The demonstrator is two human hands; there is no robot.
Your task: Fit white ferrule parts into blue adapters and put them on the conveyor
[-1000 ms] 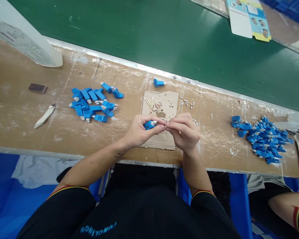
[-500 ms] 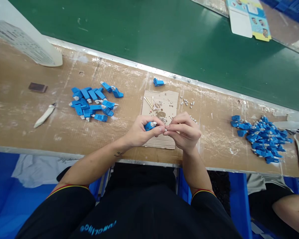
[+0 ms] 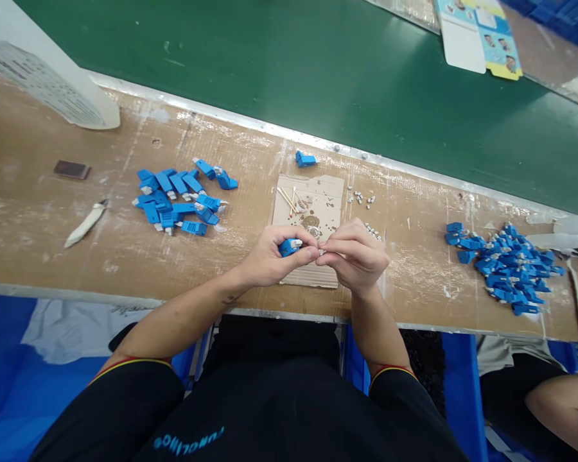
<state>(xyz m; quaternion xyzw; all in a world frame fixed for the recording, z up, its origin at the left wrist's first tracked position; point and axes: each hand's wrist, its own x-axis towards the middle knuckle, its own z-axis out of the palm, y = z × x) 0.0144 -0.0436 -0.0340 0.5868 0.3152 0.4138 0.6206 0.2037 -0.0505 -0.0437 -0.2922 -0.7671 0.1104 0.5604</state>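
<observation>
My left hand [image 3: 274, 256] is closed round a blue piece [image 3: 288, 247] with a white tip, which shows between thumb and fingers. The fingertips of my right hand [image 3: 359, 255] are pinched against those of my left, at a tiny whitish part [image 3: 320, 252]. Both hands are over a stained cardboard sheet [image 3: 313, 277]. Thin cotton-tipped sticks [image 3: 289, 199] lie on the sheet's upper left. Small grey-white bits [image 3: 358, 196] are scattered just right of the sheet. Beyond its top edge sits a single blue piece [image 3: 306, 159].
Many blue pieces lie in a pile [image 3: 515, 266] at the right and a group [image 3: 173, 204] at the left. A white-wrapped knife [image 3: 85, 226] and a dark block [image 3: 72, 169] are farther left. A green surface [image 3: 270, 77] runs behind. Another person's arm [image 3: 553, 398] shows lower right.
</observation>
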